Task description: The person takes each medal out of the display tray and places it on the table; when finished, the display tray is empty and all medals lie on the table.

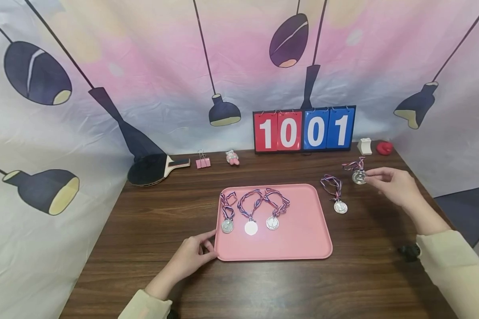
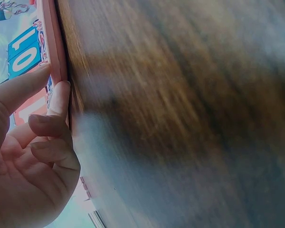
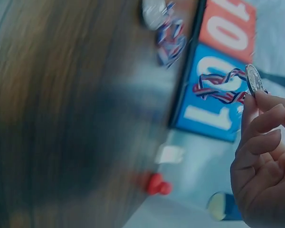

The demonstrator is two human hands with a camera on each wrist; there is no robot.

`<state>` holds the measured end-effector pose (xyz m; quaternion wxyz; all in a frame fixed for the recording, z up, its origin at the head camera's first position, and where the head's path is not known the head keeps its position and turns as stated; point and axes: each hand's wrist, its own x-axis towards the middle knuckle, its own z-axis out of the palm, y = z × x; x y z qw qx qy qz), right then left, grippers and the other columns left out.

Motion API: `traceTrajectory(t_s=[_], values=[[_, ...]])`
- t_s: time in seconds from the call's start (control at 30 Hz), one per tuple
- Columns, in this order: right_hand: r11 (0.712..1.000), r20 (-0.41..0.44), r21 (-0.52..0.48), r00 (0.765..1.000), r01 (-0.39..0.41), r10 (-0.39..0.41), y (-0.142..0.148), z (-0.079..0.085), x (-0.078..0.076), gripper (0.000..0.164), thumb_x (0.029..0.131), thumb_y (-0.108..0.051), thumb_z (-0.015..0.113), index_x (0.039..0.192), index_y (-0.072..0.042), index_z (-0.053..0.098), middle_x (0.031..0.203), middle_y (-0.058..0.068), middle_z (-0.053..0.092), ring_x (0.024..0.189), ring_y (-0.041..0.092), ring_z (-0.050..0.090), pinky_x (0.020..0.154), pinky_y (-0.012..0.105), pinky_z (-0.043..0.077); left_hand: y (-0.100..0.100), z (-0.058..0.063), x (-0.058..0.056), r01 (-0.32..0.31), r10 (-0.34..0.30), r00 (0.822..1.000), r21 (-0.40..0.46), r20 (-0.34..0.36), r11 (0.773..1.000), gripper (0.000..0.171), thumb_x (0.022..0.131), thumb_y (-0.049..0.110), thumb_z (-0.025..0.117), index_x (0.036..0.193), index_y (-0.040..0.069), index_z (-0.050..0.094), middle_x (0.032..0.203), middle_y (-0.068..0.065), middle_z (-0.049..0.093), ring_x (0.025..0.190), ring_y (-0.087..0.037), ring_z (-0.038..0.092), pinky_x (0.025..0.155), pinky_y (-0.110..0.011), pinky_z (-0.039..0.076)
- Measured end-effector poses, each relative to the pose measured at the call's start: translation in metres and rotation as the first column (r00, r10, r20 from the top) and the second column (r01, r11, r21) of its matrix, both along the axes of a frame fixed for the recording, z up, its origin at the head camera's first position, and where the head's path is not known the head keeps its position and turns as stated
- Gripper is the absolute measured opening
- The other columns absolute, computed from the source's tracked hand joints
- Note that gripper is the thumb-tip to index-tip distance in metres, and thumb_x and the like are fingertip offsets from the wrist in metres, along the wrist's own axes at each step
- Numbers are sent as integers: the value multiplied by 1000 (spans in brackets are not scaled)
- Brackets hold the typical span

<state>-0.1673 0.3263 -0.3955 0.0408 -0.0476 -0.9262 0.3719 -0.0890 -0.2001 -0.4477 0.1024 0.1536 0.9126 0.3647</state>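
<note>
From my station, the right hand pinches one medal beyond and right of the pink tray, whose left rim my left hand touches, thumb and finger spread, a loose medal between.

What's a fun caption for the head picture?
Right hand pinches silver medal; left hand touches pink tray holding three more.

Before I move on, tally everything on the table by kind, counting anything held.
Medals: 5 (3 on the pink tray, 1 on the table, 1 in the right hand)
Pink tray: 1
Table tennis paddle: 1
Binder clip: 1
Small figurine: 1
Scoreboard: 1
White object: 1
Red toy: 1
Total: 12
</note>
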Motion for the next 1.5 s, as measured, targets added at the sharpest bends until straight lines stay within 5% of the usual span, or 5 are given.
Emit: traceTrajectory(t_s=[0.47, 0.8, 1.13, 1.5], values=[[997, 245, -19, 966, -79, 81, 29, -30, 6, 56, 82, -45, 58, 113, 1, 57, 89, 16, 63, 66, 17, 54, 52, 31, 40, 1, -2, 1, 6, -6, 1000, 0, -20, 1000, 52, 76, 17, 71, 123, 3, 53, 67, 11, 56, 41, -6, 41, 39, -22, 34], [992, 278, -19, 953, -123, 123, 30, -53, 14, 45, 83, -34, 62, 106, 3, 60, 77, 5, 64, 63, 15, 53, 50, 31, 39, 2, -1, 1, 11, -11, 1000, -3, -23, 1000, 52, 76, 16, 71, 123, 3, 53, 67, 11, 56, 41, -6, 41, 39, -21, 34], [989, 232, 79, 967, -123, 102, 31, -55, 15, 44, 81, -34, 63, 107, 2, 61, 76, 5, 64, 61, 15, 54, 53, 31, 38, 2, -1, 0, 9, -9, 1000, 6, -21, 1000, 52, 76, 15, 71, 123, 3, 53, 67, 11, 56, 41, -6, 41, 39, -21, 34], [992, 66, 93, 995, -87, 81, 7, -42, 23, 40, 83, -37, 62, 102, -3, 63, 81, 9, 67, 59, 15, 60, 56, 30, 41, 1, -1, -1, 3, -3, 1000, -15, -18, 1000, 53, 76, 16, 71, 124, 4, 52, 67, 11, 56, 42, -6, 41, 39, -22, 34]])
